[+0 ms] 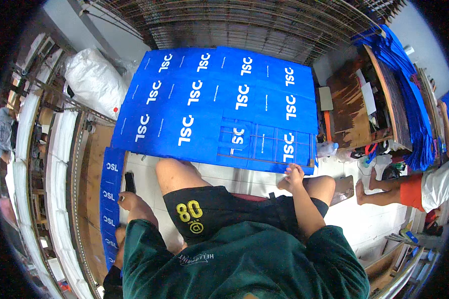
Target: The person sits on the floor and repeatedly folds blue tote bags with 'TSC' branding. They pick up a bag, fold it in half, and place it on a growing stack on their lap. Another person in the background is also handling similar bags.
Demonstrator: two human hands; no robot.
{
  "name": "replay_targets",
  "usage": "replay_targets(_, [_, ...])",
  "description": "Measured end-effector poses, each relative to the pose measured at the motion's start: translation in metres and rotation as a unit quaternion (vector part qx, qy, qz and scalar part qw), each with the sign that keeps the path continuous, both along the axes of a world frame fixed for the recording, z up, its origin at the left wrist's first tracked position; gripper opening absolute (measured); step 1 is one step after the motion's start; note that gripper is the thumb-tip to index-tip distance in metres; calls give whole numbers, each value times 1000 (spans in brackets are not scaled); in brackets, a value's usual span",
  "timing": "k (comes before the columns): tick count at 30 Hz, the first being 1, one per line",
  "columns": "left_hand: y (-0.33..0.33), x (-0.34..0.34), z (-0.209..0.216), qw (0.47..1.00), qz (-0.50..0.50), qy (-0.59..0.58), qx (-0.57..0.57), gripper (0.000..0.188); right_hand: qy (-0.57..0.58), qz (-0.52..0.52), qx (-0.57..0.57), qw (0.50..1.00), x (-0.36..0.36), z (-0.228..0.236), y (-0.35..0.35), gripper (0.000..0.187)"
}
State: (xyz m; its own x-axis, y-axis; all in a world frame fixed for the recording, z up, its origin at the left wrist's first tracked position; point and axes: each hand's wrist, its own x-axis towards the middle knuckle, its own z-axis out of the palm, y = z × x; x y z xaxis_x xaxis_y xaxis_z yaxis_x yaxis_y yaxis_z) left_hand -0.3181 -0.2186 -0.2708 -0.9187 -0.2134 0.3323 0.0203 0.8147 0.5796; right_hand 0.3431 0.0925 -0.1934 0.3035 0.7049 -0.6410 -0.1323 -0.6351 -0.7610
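Note:
Blue printed sheets with white lettering [194, 70] cover the table in front of me. On their near right part lies a thin see-through frame with a grid of lines [254, 141]. My right hand [295, 175] is at the near edge of that frame, its fingers curled together; what they pinch, if anything, is too small to make out. To my left, my left hand [130, 201] rests by the edge of a blue printed strip [112, 172], its fingers mostly hidden. A dark, phone-like object [130, 182] lies just beyond that hand.
Another person's hand [120, 233] shows at the strip, lower left. Bundled white sheets [60, 164] fill a rack on the left, near a white sack [92, 82]. On the right stand a wooden cabinet [351, 122], hanging blue sheets [419, 124] and another person's legs [389, 191].

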Motion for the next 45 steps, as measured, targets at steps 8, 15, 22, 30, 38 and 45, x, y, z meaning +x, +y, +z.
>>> replay_targets(8, [103,77,150,971,-220,-6,-89,51,78,14,-4,997,16,20,2,21])
replay_targets(15, [113,25,108,750,-314,-574,93,39,90,11,-26,996,22,13,-2,22])
replay_targets(22, [135,59,161,452,-267,-846,92,42,137,22,-34,990,22,38,-7,21])
replay_targets(30, [162,84,145,708,-431,-555,65,27,205,72,27,976,33,94,8,29])
replay_targets(38, [206,316,295,723,-579,-216,-310,59,195,13,296,935,137,212,57,28])
replay_targets(45, [190,424,181,306,-879,-229,-283,63,71,-52,469,879,255,345,101,35])
